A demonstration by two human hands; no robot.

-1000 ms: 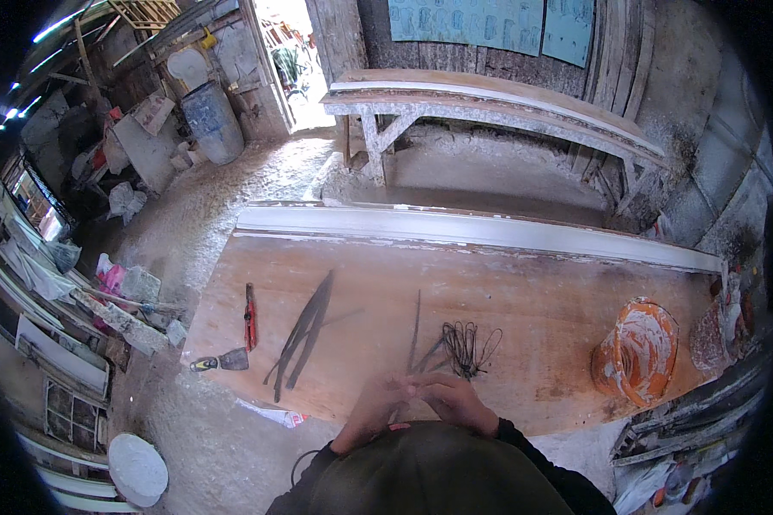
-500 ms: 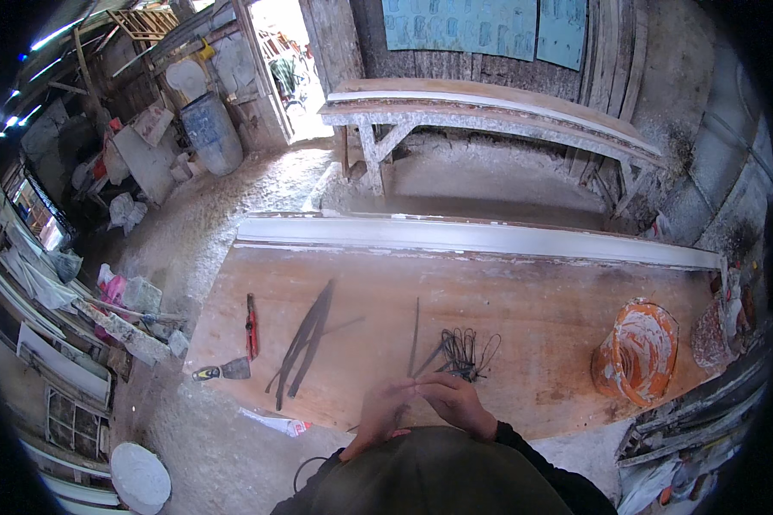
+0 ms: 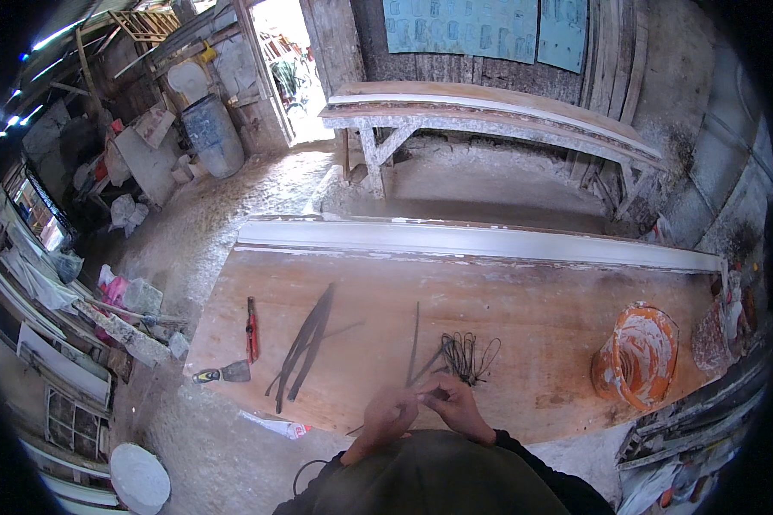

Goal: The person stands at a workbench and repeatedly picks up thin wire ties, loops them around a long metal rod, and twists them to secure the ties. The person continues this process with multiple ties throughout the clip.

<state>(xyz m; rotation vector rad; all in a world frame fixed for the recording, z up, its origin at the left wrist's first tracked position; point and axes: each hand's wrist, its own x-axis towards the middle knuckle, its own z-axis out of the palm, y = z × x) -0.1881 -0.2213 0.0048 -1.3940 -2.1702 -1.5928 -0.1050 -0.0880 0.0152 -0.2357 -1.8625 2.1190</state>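
Left hand (image 3: pixel 392 410) and right hand (image 3: pixel 457 405) meet at the fingertips over the near edge of the wooden table (image 3: pixel 541 300), close in front of the person's body. Compared with half a second ago, the left fingers, which reached forward and blurred into the right ones, are drawn back and more curled, while the right hand is bent inward with its fingertips against the left's. Both are narrow, as if pinching, which suggests fine finger work on something small; whether anything sits between the tips cannot be told, since the fingers cover the spot. What lies nearest is a pair of thin dark strips (image 3: pixel 416 335), meeting just beyond the fingertips, and a looped dark bundle (image 3: pixel 464 356) just beyond the right hand. Neither has visibly shifted on the tabletop, so the change appears to be in the grip alone, with the bundle left lying. Farther left are more dark strips (image 3: pixel 305 343), a red-handled tool (image 3: pixel 252 330) and a scraper (image 3: pixel 223 372), all untouched. An orange bucket (image 3: pixel 608 369), smeared with white, stands well to the right, and a long white moulding (image 3: pixel 472 239) lies along the table's far edge.
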